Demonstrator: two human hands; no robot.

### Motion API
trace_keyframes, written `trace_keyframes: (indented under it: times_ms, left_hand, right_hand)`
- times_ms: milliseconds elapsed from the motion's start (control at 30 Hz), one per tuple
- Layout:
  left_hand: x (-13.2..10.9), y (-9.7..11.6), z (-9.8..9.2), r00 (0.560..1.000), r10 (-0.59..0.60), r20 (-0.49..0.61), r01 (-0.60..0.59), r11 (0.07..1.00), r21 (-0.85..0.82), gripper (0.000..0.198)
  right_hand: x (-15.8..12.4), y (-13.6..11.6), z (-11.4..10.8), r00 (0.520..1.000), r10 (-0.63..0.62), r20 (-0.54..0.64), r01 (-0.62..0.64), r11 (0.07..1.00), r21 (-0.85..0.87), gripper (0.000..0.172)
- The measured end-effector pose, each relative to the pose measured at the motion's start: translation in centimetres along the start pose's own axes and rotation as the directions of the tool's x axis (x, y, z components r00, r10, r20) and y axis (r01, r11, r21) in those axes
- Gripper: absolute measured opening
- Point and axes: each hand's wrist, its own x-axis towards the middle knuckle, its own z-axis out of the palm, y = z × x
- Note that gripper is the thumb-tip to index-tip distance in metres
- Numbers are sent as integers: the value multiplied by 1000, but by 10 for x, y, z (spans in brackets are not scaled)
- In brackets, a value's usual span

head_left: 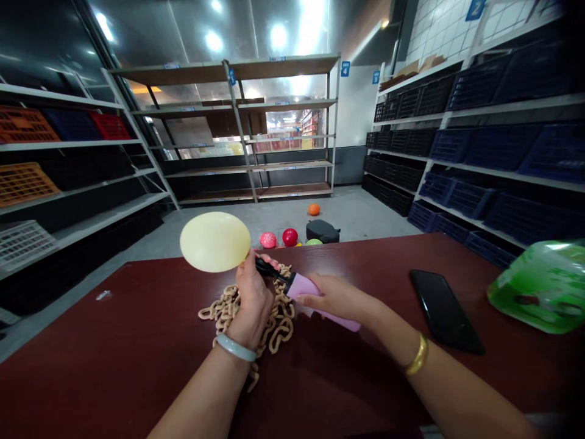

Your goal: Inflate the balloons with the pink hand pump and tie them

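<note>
A pale yellow balloon (214, 242), swollen and rounded, is in front of me above the table. My left hand (253, 286) is closed round its neck, where it meets the black nozzle end of a pink balloon pump (301, 285). My right hand (336, 296) wraps round the pump's pink body, which slants down to the right. Under my hands lies a heap of beige, loop-shaped pieces (281, 326) on the dark red table (150, 341). My left fingers partly hide the balloon's neck.
A black phone (445, 310) and a green plastic pack (542, 286) lie at the right. Red balloons (289, 236), an orange ball-like thing (314, 209) and a dark bag (322, 230) are on the floor beyond. Shelves with crates (475, 146) stand around.
</note>
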Motion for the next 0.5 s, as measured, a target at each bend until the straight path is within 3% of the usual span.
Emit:
trace_keyframes:
  times_ms: [67, 133, 233, 367, 500]
  left_hand:
    - [-2, 3, 3, 999, 41, -31, -40, 998, 57, 19]
    - [-6, 7, 7, 1000, 11, -25, -10, 998, 69, 20]
    - [-16, 11, 13, 989, -97, 113, 96, 995, 11, 25]
    - [-20, 15, 13, 975, -137, 174, 139, 990, 0, 30]
    - [4, 32, 1, 990, -42, 134, 40, 999, 24, 23]
  right_hand:
    - [0, -6, 7, 998, 19, 63, -31, 980, 195, 48]
    - [-1, -11, 12, 986, 38, 164, -104, 904, 414, 51]
    - [-2, -16, 16, 970, 28, 241, -169, 790, 589, 53]
    - [-3, -20, 19, 982, 78, 169, -154, 855, 495, 46]
    - [-6, -24, 17, 990, 76, 115, -106, 951, 291, 44]
